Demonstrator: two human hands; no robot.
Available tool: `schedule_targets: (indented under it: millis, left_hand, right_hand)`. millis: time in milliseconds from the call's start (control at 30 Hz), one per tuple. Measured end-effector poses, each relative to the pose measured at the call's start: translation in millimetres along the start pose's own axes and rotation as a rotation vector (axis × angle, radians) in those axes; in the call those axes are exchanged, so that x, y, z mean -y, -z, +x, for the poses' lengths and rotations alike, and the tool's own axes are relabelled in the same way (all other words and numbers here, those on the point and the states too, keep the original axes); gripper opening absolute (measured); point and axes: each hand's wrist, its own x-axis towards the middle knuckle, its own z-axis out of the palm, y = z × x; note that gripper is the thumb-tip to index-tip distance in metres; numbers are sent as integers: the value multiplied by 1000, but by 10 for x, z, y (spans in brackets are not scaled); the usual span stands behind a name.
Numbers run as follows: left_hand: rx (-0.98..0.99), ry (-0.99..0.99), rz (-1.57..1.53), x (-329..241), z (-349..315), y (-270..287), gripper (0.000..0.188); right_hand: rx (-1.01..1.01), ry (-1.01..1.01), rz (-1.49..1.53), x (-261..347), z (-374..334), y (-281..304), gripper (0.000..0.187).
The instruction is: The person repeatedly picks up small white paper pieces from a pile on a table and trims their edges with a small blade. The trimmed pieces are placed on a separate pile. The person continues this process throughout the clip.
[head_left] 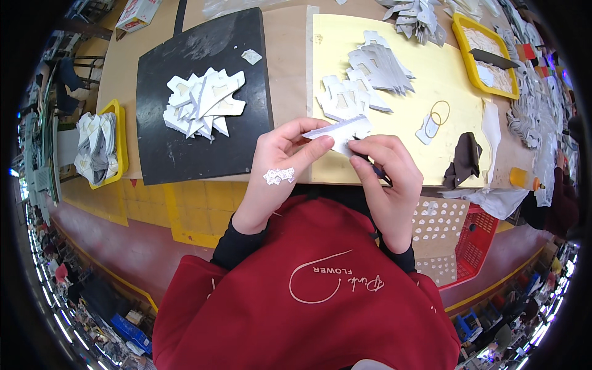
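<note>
My left hand [285, 151] pinches a flat white cut piece with a greyish edge [343, 134] between thumb and fingers, above the table's front edge. Several small white printed stickers [280, 176] cling to the back of that hand. In my right hand [390, 168] is a slim black tool [377, 172], its tip hidden by my fingers at the piece; its exact kind cannot be made out. Just beyond the held piece lies a fanned stack of similar white and grey pieces [343, 97]. Left of my hands, a loose pile of such pieces [203, 102] rests on a black board [157, 145].
A yellow tray of white pieces [117, 166] sits at the left edge, another yellow tray [464, 55] far right. On the yellow sheet [413, 160] lie rubber bands [440, 113] and a dark cloth scrap [464, 160]. A red basket [478, 246] stands below, at right.
</note>
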Motion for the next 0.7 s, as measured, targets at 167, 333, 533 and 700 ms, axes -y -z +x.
schedule_targets:
  millis: [167, 333, 533, 700]
  left_hand:
    - [33, 11, -39, 2, -26, 0, 24]
    - [28, -2, -37, -13, -56, -12, 23]
    - [13, -25, 2, -14, -70, -27, 24]
    - [7, -58, -16, -31, -72, -62, 23]
  right_hand:
    - [7, 7, 24, 9, -26, -15, 23]
    - [6, 3, 57, 21, -27, -8, 24]
    - [-17, -13, 80, 27, -43, -21, 21]
    - [-37, -48, 120, 42, -64, -56, 21]
